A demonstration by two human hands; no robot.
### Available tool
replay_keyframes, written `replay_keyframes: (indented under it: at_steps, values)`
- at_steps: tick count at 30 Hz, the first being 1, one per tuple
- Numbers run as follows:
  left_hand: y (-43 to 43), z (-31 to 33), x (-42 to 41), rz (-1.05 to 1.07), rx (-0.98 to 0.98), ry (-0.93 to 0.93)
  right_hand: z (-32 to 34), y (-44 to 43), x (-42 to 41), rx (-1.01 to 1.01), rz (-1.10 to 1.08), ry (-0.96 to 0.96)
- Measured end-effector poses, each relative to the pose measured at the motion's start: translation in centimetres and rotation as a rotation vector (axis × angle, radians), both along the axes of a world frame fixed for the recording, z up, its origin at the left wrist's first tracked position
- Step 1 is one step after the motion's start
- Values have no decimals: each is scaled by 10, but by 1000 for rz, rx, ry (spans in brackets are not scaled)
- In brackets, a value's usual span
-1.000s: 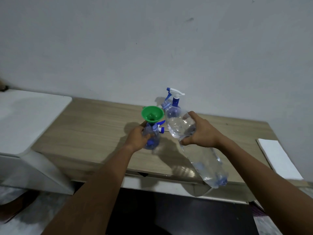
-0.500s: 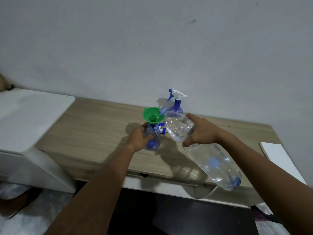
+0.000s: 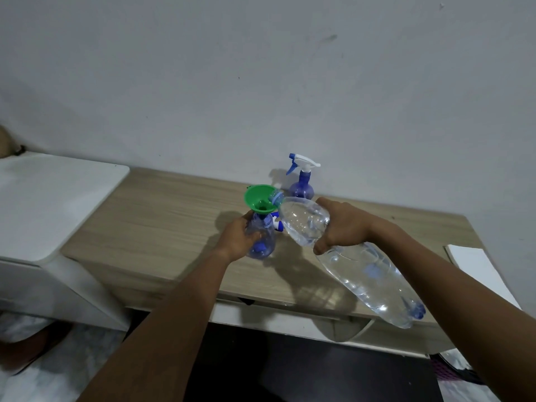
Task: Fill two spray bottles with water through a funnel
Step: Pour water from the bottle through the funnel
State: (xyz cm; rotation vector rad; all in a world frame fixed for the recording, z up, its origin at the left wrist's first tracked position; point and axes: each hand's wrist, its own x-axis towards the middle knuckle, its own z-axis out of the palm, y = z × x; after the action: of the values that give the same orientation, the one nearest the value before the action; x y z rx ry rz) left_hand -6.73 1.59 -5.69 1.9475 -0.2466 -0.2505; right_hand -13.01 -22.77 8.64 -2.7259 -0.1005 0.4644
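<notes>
A green funnel (image 3: 259, 197) sits in the neck of a small blue spray bottle (image 3: 263, 237) that stands on the wooden table (image 3: 174, 224). My left hand (image 3: 236, 236) grips this bottle from the left. My right hand (image 3: 342, 224) holds a large clear water bottle (image 3: 362, 265) near its shoulder, tilted with its mouth over the funnel's right rim. A second blue spray bottle (image 3: 301, 181), with its white and blue trigger head on, stands behind by the wall. A loose spray head (image 3: 278, 224) lies partly hidden between the two bottles.
A white cabinet top (image 3: 49, 198) adjoins the table on the left. A white flat sheet (image 3: 478, 274) lies at the table's right end. The grey wall rises right behind the table. Dark floor shows below the table's front edge.
My right hand has tipped the water bottle further, raising its base to the right and bringing its mouth down onto the funnel's rim. The left hand keeps holding the small bottle.
</notes>
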Motion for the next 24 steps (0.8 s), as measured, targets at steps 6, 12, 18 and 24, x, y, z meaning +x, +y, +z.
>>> replay_keyframes:
  at_steps: [6,12,18,24]
  values:
    - [0,-1,0,2,-13,25,4,1,-1,-17,25,10]
    - [-2,2,-2,2,-22,23,8,0,-2,-29,28,32]
    - [0,-3,1,5,-7,36,11,0,-2,-25,18,54]
    - [-2,2,-1,4,-15,22,17,0,-3,-37,10,60]
